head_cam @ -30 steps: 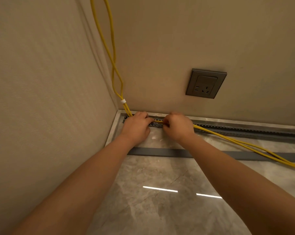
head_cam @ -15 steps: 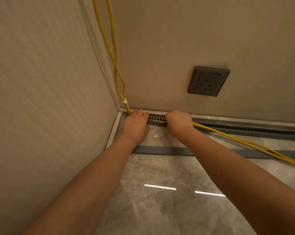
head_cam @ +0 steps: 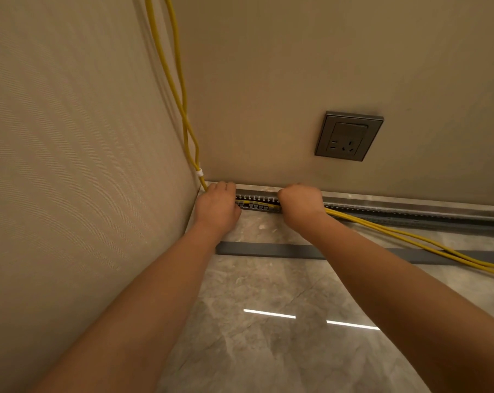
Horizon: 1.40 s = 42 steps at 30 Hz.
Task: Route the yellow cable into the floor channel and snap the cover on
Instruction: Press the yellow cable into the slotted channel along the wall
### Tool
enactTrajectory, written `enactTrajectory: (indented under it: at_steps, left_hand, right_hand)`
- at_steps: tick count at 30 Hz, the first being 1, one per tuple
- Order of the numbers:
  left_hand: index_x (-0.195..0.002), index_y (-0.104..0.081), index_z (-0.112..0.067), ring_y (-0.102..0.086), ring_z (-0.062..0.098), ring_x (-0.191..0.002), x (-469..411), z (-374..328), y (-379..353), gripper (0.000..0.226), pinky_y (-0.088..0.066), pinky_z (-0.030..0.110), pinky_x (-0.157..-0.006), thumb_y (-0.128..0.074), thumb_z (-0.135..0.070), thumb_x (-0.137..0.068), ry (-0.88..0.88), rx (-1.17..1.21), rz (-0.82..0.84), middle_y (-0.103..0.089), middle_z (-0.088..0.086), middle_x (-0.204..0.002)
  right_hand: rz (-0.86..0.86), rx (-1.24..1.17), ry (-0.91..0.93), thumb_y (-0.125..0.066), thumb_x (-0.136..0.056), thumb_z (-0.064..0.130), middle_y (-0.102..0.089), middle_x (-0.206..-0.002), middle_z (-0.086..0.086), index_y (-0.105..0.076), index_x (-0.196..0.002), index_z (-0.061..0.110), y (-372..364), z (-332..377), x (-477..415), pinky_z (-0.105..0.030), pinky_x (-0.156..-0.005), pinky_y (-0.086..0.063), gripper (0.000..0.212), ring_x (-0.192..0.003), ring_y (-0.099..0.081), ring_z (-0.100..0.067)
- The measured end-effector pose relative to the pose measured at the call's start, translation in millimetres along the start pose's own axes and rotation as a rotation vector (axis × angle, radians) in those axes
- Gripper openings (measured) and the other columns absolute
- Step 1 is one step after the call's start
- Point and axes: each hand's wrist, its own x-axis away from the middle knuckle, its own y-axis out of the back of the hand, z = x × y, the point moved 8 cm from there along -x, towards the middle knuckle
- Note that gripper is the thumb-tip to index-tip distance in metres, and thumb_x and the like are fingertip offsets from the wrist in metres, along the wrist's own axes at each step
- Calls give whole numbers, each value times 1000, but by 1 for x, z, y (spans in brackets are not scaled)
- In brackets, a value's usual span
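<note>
**Both hands pressing yellow cable into the channel at the corner**

My left hand (head_cam: 218,209) is curled knuckles-up at the corner end of the floor channel (head_cam: 258,206), fingers folded down over the yellow cable (head_cam: 410,237) where it drops from the wall; I cannot see the fingertips, so I cannot tell how firmly they grip. My right hand (head_cam: 300,205), at three o'clock from the left, is closed in a loose fist on the cable where it leaves the channel. Between my hands a short run of cable lies inside the slotted grey channel, yellow showing through its teeth.

From my right hand the doubled cable runs off towards four o'clock, out of the channel, across the marble floor (head_cam: 268,350) and over the loose grey cover (head_cam: 268,249), which lies flat on the floor at six o'clock from my hands, parallel to the channel and apart from it.

At twelve o'clock from my left hand the cable climbs the wall corner, bound by a white tie (head_cam: 199,173). A grey wall socket (head_cam: 348,136) sits at one o'clock above my right hand.
</note>
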Motion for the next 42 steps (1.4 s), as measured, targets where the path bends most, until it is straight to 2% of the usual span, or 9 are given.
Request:
enactTrajectory:
  at_steps: [3,11,15,19,24,28,33,38,42]
  left_hand:
    - [-118,-51,-9,-54,27,-109,2,0,-2,36,-50,38,-79,-54,-30,-89,21,-40,15,-56,11,-118]
    - [-125,-50,-10,-51,27,-114,5,-2,-10,38,-49,37,-82,-52,-29,-93,43,-102,58,-54,10,-125]
    - [-127,-49,-11,-49,27,-118,7,-13,-3,43,-48,38,-86,-54,-36,-92,73,-30,82,-51,10,-128]
    - [-120,-56,-15,-51,25,-114,8,-46,6,34,-48,37,-80,-57,-29,-89,-39,47,18,-54,5,-121]
    - [-122,-58,-19,-50,22,-118,6,-98,8,35,-49,38,-87,-57,-27,-88,-207,136,3,-55,2,-121]
    - [-119,-60,-21,-52,21,-116,7,-132,8,32,-49,37,-86,-59,-32,-89,-312,163,-7,-56,1,-118]
    - [-120,-60,-22,-53,20,-115,7,-157,3,33,-51,36,-86,-61,-31,-88,-374,188,-8,-56,0,-118]
    - [-121,-60,-22,-54,21,-113,8,-170,0,32,-51,37,-87,-61,-29,-90,-410,209,-5,-57,1,-119]
    - [-121,-61,-23,-56,21,-111,7,-172,0,28,-51,35,-86,-57,-28,-94,-391,207,-15,-58,0,-118]
  right_hand:
    - [-16,4,-4,-60,-90,5,-64,-92,-4,-67,-103,16,-1,-2,1,-32,-61,-40,19,-87,-63,-26]
    - [-24,-56,27,-57,-90,5,-67,-96,-8,-67,-106,13,-3,-2,8,-33,-63,-42,20,-88,-64,-30]
    - [17,-255,52,-56,-88,10,-68,-106,-8,-67,-111,19,-10,-15,11,-36,-73,-51,27,-96,-63,-31]
    - [-20,-615,2,-53,-85,2,-68,-116,-6,-68,-115,19,-17,-40,20,-38,-88,-54,38,-105,-63,-28]
    - [-157,-914,-77,-54,-79,-5,-70,-102,-6,-68,-111,13,-17,-68,36,-34,-85,-54,38,-95,-66,-23]
    - [-209,-851,-138,-64,-74,5,-68,-108,-2,-66,-113,18,-22,-90,50,-35,-86,-54,41,-101,-63,-20]
    - [-178,-516,-282,-68,-76,19,-56,-126,-5,-55,-126,21,-33,-118,67,-38,-94,-46,51,-121,-49,-26]
    - [-177,-413,-420,-67,-80,25,-58,-116,-7,-55,-115,19,-46,-139,84,-40,-86,-47,38,-110,-54,-28]
    - [-205,-353,-407,-63,-82,19,-61,-113,-8,-55,-110,15,-52,-148,95,-38,-80,-46,30,-105,-56,-30]
